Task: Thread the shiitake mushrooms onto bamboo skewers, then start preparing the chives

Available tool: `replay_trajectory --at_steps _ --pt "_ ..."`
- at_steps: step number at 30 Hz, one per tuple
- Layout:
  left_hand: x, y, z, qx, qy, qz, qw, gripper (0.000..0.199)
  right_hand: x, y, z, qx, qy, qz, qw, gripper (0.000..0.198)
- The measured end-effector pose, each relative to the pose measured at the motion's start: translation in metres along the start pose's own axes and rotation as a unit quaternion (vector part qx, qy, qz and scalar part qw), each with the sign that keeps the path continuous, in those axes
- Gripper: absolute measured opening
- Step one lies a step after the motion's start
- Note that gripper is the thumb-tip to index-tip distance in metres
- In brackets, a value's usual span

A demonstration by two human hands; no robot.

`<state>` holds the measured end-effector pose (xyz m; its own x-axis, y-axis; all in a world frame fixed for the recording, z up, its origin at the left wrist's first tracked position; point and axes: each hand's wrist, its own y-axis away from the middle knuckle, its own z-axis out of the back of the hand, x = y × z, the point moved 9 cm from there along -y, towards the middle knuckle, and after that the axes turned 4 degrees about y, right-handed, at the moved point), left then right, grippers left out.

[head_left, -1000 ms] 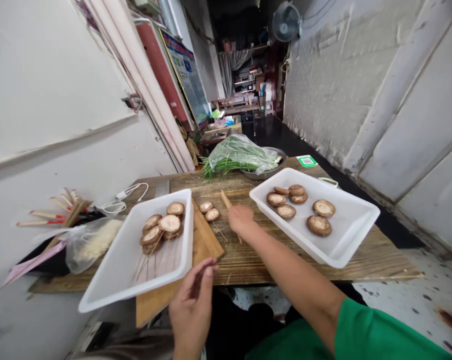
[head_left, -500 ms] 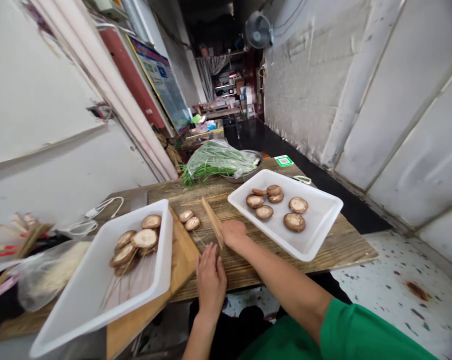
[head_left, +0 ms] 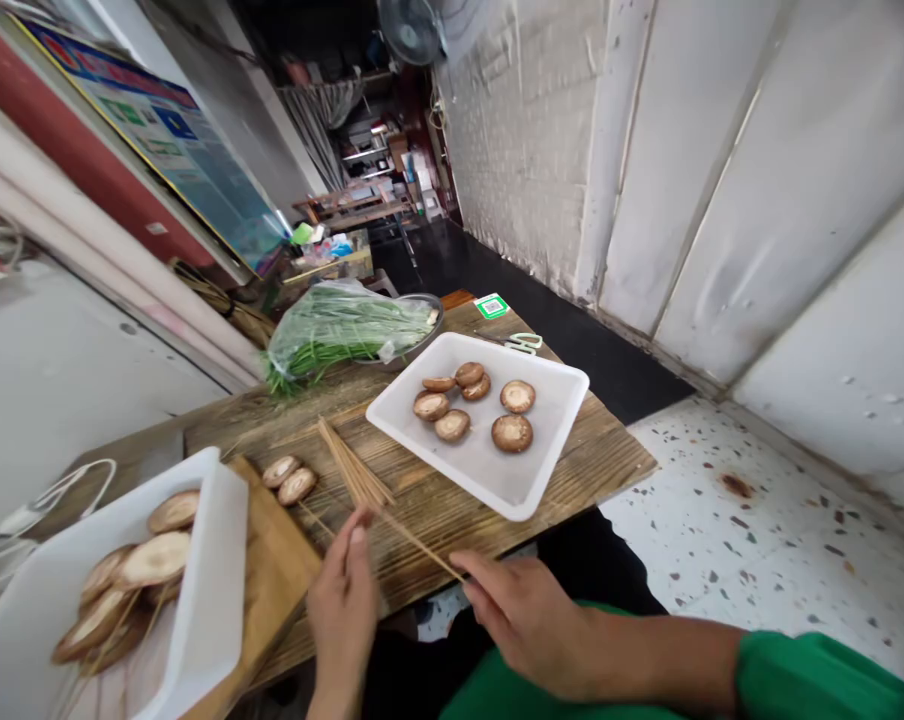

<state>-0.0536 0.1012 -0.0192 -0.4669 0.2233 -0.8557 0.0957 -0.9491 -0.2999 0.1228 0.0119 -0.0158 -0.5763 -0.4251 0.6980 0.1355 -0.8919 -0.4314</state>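
Observation:
A thin wooden skewer (head_left: 420, 543) slants between my two hands over the table's near edge. Its lower end is gripped by the thumb and fingers of my right hand (head_left: 534, 620). Thumb and forefinger of my left hand (head_left: 345, 595) pinch together at its upper end. Just beyond my left fingertips lies a bundle of bamboo skewers (head_left: 349, 462). Two mushrooms on a skewer (head_left: 297, 485) rest on the table to the left of the bundle. Several loose mushrooms (head_left: 452, 425) sit in the right white tray (head_left: 531, 505).
At the left, another white tray (head_left: 223, 590) holds skewered mushrooms (head_left: 156, 558) and overlaps a wooden board (head_left: 279, 560). Bagged green vegetables (head_left: 347, 325) lie over a metal bowl (head_left: 429, 335) at the back. Scissors (head_left: 523, 343) and a green code card (head_left: 491, 305) are behind the right tray.
My right hand has come back from the skewer bundle toward me with one skewer. My left hand has risen from the table edge to its other end. The view has swung right.

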Motion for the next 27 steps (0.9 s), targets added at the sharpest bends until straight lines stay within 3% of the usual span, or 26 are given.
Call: replay_trajectory --at_steps 2,4,6,8,10,13,15,16,19,21,24,27 --pt "-0.015 0.015 -0.017 0.068 0.221 0.085 0.969 0.045 -0.010 0.018 0.014 0.011 -0.043 0.006 0.999 0.032" --pt "-0.039 0.027 -0.028 0.080 0.287 0.106 0.949 0.040 -0.022 0.028 0.023 0.027 -0.082 -0.008 0.996 0.028" --pt "-0.061 0.035 -0.043 0.096 0.280 0.102 0.950 0.029 -0.032 0.034 0.033 0.022 -0.096 -0.027 0.995 0.022" --pt "-0.079 0.041 -0.068 0.157 0.250 0.110 0.949 0.020 -0.038 0.037 0.045 0.008 -0.114 -0.046 0.992 0.023" --pt "-0.095 0.045 -0.100 0.265 0.206 0.112 0.935 0.017 -0.043 0.040 0.055 0.005 -0.152 -0.070 0.986 0.023" --pt "-0.119 0.031 -0.135 0.381 0.087 0.008 0.920 0.020 -0.057 0.046 0.083 -0.069 -0.199 -0.109 0.972 0.019" --pt "-0.133 -0.001 -0.143 0.327 -0.021 -0.125 0.936 0.023 -0.073 0.053 0.106 -0.159 -0.204 -0.136 0.956 0.020" --pt "-0.136 -0.014 -0.151 0.312 -0.079 -0.183 0.929 0.024 -0.081 0.058 0.114 -0.191 -0.205 -0.151 0.948 0.022" --pt "-0.126 -0.022 -0.198 0.428 -0.202 -0.281 0.835 0.039 -0.097 0.068 0.126 -0.232 -0.209 -0.171 0.934 0.023" --pt "-0.119 -0.019 -0.220 0.475 -0.256 -0.309 0.783 0.051 -0.103 0.072 0.129 -0.243 -0.213 -0.170 0.931 0.021" --pt "-0.114 -0.017 -0.238 0.481 -0.327 -0.322 0.748 0.056 -0.107 0.077 0.131 -0.256 -0.212 -0.175 0.927 0.020" --pt "-0.114 -0.017 -0.246 0.475 -0.356 -0.320 0.738 0.055 -0.108 0.078 0.132 -0.256 -0.201 -0.182 0.928 0.021"
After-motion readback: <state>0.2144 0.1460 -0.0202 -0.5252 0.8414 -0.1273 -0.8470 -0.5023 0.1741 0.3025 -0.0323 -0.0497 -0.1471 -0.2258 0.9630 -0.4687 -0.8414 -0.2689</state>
